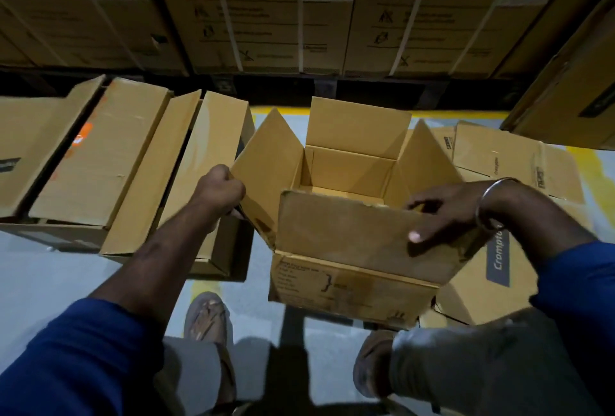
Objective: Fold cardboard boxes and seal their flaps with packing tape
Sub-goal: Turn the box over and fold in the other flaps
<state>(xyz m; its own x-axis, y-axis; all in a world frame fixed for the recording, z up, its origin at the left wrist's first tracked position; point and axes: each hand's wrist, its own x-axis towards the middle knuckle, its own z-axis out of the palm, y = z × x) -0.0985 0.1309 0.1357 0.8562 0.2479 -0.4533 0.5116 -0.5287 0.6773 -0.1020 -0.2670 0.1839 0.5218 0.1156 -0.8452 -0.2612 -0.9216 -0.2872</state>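
Note:
An open brown cardboard box (349,285) stands on the floor in front of me, its inside empty. All of its top flaps are raised: the far flap upright, the side flaps splayed outward. My left hand (218,191) is closed on the edge of the left flap (266,162). My right hand (446,209) rests with spread fingers on the near flap (349,232), thumb on its outer face, holding its right end. A metal bangle circles my right wrist. No packing tape is visible.
Two larger boxes (109,166) with loose flaps lie on the floor at left, close to my left arm. Flattened boxes (506,162) lie at right. A wall of stacked cartons (266,9) stands behind. My sandalled feet (206,319) are below the box.

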